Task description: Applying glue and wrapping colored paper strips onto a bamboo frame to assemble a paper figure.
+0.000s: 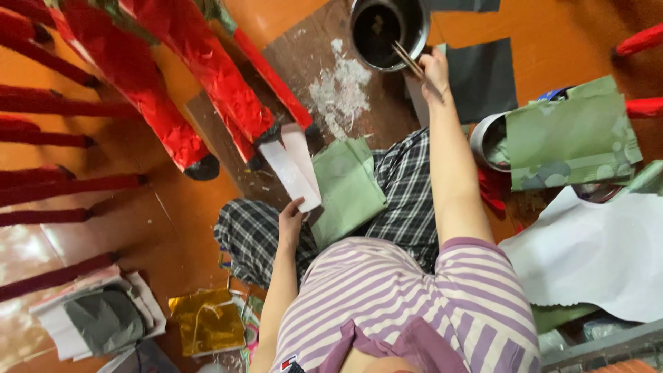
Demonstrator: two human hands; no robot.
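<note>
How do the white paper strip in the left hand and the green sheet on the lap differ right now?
The white paper strip is narrow and long; the green sheet is broader and squarer. The strip is pinched at its lower end by the left hand and stands up off the lap; the green sheet lies on the checked trousers, touched by no hand. The strip looks flat, the green sheet folded or layered. Both are thin paper, side by side.

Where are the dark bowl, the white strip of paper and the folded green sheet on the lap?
dark bowl point(414, 31), head view, on its right rim.
white strip of paper point(293, 169), head view, on the strip's middle.
folded green sheet point(345, 190), head view, on its flat middle.
</note>
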